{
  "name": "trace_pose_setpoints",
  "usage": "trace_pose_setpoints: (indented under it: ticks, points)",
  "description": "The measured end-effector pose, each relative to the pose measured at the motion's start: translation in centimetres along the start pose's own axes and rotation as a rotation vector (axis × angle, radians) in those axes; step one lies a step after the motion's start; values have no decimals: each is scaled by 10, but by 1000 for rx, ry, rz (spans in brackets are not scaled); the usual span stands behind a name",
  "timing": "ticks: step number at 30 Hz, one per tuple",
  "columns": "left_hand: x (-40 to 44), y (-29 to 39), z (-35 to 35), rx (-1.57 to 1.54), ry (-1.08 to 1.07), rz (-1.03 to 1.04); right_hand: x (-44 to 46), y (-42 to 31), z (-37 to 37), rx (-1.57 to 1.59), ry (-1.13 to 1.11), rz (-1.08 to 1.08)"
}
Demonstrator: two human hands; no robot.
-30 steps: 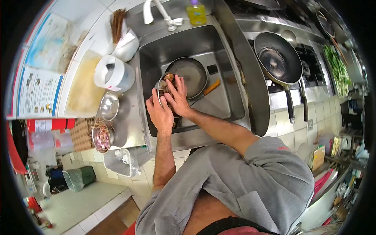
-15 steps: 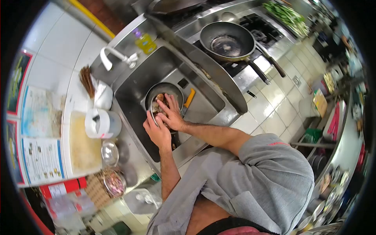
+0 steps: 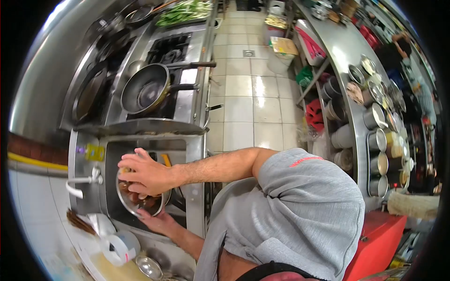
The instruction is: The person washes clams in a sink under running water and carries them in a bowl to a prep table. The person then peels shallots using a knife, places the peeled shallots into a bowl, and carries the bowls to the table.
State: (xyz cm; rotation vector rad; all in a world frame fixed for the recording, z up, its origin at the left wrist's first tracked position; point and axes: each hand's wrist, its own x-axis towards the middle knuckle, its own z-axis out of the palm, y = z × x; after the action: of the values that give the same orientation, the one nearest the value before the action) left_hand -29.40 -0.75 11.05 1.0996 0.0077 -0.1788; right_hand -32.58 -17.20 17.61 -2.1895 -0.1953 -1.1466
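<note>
Inside the sink [image 3: 178, 145], a round metal bowl [image 3: 162, 204] holds brown, rounded pieces that look like mushrooms. My left hand [image 3: 157, 221] grips the bowl's rim from the near lower side. Over the top of the bowl lies my right hand [image 3: 145, 173], its fingers spread across the brown pieces. An orange handle [image 3: 166, 160] shows in the sink just beyond my right hand. Most of the pan in the sink is hidden by the bowl and my hands.
A white faucet [image 3: 84, 180] and a yellow soap bottle [image 3: 95, 152] stand at the sink's left edge. Above it, a black wok [image 3: 145, 89] rests on the stove. Pots line the right counter [image 3: 349, 42]. A person [image 3: 398, 47] is far at the upper right.
The view has turned sharply toward the aisle, so the sink appears at the lower left. My left hand has shifted to the bowl's lower rim, and my right hand's fingers are more spread.
</note>
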Motion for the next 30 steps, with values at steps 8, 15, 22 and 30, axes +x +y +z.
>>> trace_pose_setpoints:
  ticks: [8, 15, 22, 30]
  points:
    - [-65, 25, 139, -47, -354, 96, -30, 9, -179, 305, 59, 482]
    - [-121, -86, 252, -51, -577, -227, -118, 62, -335, 155, 225, 684]
    - [-185, -195, 352, -27, -803, -447, -195, 81, -448, 80, 252, 1153]
    - [-189, -257, 441, 40, -892, -608, -233, 144, -507, 253, 450, 1284]
